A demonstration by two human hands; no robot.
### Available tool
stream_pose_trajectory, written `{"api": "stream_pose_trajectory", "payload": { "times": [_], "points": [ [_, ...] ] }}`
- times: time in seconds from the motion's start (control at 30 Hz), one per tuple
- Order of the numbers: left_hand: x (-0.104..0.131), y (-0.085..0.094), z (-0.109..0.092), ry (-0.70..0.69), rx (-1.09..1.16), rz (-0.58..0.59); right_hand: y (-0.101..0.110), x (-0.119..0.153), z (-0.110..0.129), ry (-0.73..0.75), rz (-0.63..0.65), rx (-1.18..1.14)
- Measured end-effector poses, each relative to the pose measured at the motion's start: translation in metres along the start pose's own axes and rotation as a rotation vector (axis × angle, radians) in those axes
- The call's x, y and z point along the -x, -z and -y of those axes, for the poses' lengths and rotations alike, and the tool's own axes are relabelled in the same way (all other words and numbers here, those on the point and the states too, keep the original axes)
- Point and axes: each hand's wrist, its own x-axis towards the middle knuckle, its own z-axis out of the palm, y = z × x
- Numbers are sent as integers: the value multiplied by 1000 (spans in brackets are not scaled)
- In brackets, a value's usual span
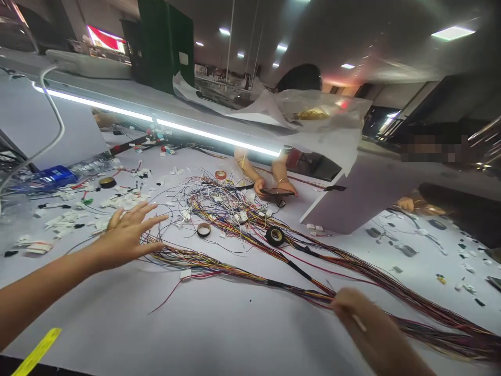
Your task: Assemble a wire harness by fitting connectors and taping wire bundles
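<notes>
My left hand, fingers spread and holding nothing, hovers by the fanned-out loose ends of a wire bundle. At the right, my right hand is closed around the bundle where a black-taped branch joins it; motion blurs the fingers there. A small white connector with a thin red wire hangs off the bundle's near side. Beyond lies a tangle of thin wires with white connectors. A black tape roll rests against the wires, and a thinner tape roll sits nearer my left hand.
Loose white connectors are scattered at the left, near another black tape roll. Across the table a co-worker's hands hold a dark flat device. A lit tube runs under the shelf; a partition stands at the right.
</notes>
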Motion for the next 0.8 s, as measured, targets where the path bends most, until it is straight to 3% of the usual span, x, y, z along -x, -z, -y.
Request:
{"api": "stream_pose_trajectory", "payload": {
  "times": [0.07, 0.17, 0.23, 0.3, 0.37, 0.43, 0.53, 0.63, 0.73, 0.8],
  "points": [
    [10, 2, -27, -126, 42, -63, 39, -50, 13, 36, -206, 96],
    [21, 0, -64, -327, 207, 85, 73, -133, 18, 88, -456, 281],
    [27, -6, -82, -399, 238, 188, 72, -179, 16, 166, -451, 385],
    [32, -15, -90, -379, 182, 196, 52, -205, 16, 243, -418, 459],
    [37, -25, -91, -292, 114, 181, 18, -207, 24, 312, -359, 395],
    [42, -33, -84, -209, 89, 211, -25, -190, 39, 378, -171, 229],
    [50, -37, -70, -192, 130, 319, -93, -153, 66, 289, 172, 150],
    [57, -28, -60, -220, 255, 289, -144, -127, 85, 158, 269, 129],
    [58, -10, -65, -256, 336, 95, -164, -110, 93, 95, 311, 61],
    [55, -1, -75, -403, 338, 76, -160, -97, 96, 92, 338, -25]
  ]
}}
